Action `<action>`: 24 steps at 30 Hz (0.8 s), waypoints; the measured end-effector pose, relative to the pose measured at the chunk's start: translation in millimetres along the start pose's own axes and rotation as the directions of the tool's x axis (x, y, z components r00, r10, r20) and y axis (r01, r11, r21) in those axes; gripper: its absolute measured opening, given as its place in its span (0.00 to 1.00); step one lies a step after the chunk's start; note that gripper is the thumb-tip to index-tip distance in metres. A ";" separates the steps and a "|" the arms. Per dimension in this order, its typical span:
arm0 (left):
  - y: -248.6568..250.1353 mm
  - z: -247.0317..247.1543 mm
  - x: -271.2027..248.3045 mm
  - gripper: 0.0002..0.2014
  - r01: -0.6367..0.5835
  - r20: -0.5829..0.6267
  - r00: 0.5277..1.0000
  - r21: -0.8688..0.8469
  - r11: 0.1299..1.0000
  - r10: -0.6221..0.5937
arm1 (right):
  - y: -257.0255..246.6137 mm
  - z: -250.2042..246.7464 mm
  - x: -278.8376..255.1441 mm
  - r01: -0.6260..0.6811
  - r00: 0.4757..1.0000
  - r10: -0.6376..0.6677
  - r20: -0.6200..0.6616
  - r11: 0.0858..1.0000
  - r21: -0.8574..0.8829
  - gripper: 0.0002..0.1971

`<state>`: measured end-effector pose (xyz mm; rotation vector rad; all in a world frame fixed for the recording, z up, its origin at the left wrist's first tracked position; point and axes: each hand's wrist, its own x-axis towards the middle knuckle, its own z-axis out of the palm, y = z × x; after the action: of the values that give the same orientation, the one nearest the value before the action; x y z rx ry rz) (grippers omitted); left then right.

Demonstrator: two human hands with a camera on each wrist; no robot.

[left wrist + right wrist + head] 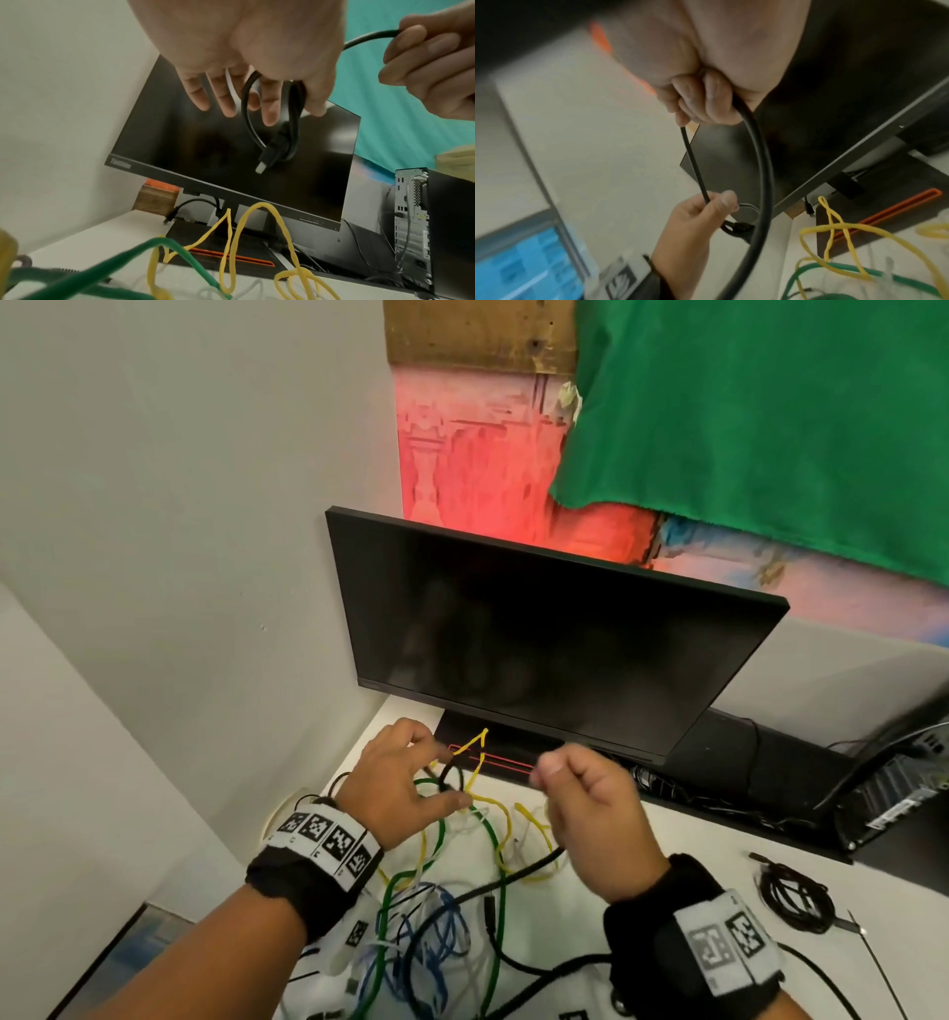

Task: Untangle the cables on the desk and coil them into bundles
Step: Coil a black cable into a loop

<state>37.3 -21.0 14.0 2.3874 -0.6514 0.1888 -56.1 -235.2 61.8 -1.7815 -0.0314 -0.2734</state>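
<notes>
Holding a black cable (454, 775) above the white table (683, 845), the left hand (405, 780) and right hand (590, 806) hover in front of the monitor (544, 634) in the head view, over a tangle of yellow cable (500, 819), green cable (441, 834) and blue cable (436, 932); a coiled black bundle (796, 896) lies far right. From the left wrist, the left hand (257, 67) pinches small loops of black cable (272, 125) with its plug hanging, fingers spread. From the right wrist, the right hand (706, 97) is curled tight around the same black cable (762, 166).
</notes>
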 end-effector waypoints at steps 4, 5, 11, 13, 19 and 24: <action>3.1 -2.0 -8.3 0.11 -0.003 0.009 1.000 -0.216 0.976 0.005 | 13.0 -23.8 2.4 -0.149 0.986 0.155 -0.053 0.983 0.107 0.19; 5.1 -0.5 -7.6 0.11 0.013 0.002 1.000 -0.273 0.962 -0.013 | 19.4 -29.1 0.3 -0.153 0.986 0.157 -0.051 0.985 0.081 0.18; 14.0 -6.6 -7.3 0.23 0.189 0.025 0.977 -0.574 0.797 -0.213 | 40.9 -27.2 -10.5 -0.166 0.982 0.181 0.051 0.962 -0.219 0.19; 17.4 -6.2 -6.1 0.14 0.354 0.022 0.914 -0.532 0.770 -0.405 | 44.2 -20.8 -12.9 -0.182 0.976 0.198 0.091 0.971 -0.157 0.18; 28.0 14.9 -19.7 0.23 0.597 0.389 0.768 -0.723 0.348 -0.509 | 52.8 5.2 -16.2 -0.202 0.967 0.184 0.177 0.975 0.092 0.18; 13.1 18.5 -30.9 0.24 0.421 0.203 0.890 -0.711 0.564 -0.408 | 68.2 2.3 -13.7 -0.301 0.953 0.293 0.084 0.945 0.124 0.18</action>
<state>3.5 -28.7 -2.1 1.6516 -0.0855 -0.2698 -57.5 -247.0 -6.8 -1.6321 0.1690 0.0044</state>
